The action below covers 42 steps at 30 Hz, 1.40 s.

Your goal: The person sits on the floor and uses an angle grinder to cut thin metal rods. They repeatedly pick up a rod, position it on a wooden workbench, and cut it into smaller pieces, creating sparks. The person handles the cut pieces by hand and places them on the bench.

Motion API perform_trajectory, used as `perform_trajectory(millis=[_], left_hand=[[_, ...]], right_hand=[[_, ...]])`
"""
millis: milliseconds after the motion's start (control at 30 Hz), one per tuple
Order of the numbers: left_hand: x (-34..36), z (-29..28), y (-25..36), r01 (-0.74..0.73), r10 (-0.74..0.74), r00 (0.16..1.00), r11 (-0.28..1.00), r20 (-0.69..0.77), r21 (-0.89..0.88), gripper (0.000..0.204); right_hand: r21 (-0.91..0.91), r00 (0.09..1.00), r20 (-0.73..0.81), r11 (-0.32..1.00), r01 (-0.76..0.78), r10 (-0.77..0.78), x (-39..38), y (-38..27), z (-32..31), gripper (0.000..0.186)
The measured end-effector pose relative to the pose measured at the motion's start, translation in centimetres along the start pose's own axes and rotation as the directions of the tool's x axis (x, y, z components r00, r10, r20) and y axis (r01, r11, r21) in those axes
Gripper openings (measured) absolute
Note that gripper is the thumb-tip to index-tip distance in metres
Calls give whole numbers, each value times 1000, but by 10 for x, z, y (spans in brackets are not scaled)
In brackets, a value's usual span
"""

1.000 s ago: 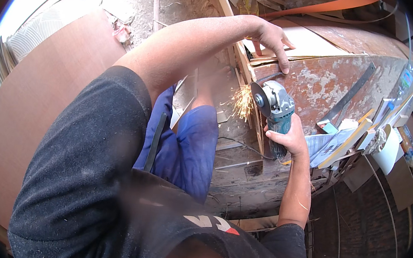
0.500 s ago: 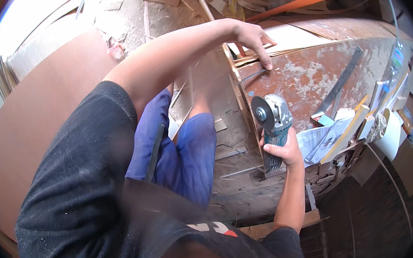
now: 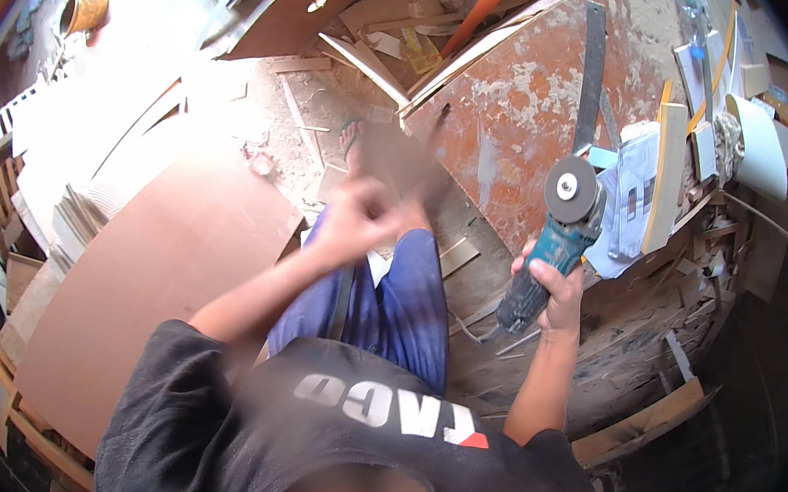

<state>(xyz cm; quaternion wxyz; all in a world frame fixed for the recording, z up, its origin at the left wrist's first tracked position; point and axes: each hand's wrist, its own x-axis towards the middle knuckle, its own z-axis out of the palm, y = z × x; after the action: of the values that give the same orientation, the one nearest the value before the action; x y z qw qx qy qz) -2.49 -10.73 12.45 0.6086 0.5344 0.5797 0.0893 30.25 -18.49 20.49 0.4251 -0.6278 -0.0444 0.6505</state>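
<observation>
My right hand (image 3: 555, 295) is wrapped round the teal-and-black body of an angle grinder (image 3: 560, 248). The grinder's head points away from me, and its round grey disc (image 3: 570, 187) faces up with a pale nut at the centre. The tool is held over the near edge of a worn reddish-brown board (image 3: 520, 116) with flaking white patches. Above my lap, apart from the board, is my left hand (image 3: 364, 215). Its fingers look bent but are smeared by motion, so whether they hold anything is hidden.
On the board lie a dark flat metal strip (image 3: 591, 75) and some papers (image 3: 621, 201) beside a yellow-edged wood strip (image 3: 666, 177). A large brown sheet (image 3: 166, 252) stands at my left. Wood scraps litter the floor, and an orange strip (image 3: 483, 13) slants at the back.
My left hand has left the thin dark rod at the board's edge and drawn back toward my lap. The grinder has shifted right and turned its disc upward. The view has swung left.
</observation>
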Motion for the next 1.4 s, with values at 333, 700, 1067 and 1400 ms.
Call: perform_trajectory(millis=[333,700,1067,1400], left_hand=[[2,119,107,283,-43,768,918,639,-278,67],[22,135,100,183,97,726,927,681,-327,42],[28,149,97,20,136,896,938,422,-346,57],[24,158,79,-371,357,928,844,110,387,75]], right_hand=[[-11,928,-282,968,250,-243,21,21,37,44],[525,991,-17,842,125,-136,25,17,0,83],[161,951,-168,944,287,-261,25,15,18,60],[-402,787,-505,904,149,-354,109,20,21,66]])
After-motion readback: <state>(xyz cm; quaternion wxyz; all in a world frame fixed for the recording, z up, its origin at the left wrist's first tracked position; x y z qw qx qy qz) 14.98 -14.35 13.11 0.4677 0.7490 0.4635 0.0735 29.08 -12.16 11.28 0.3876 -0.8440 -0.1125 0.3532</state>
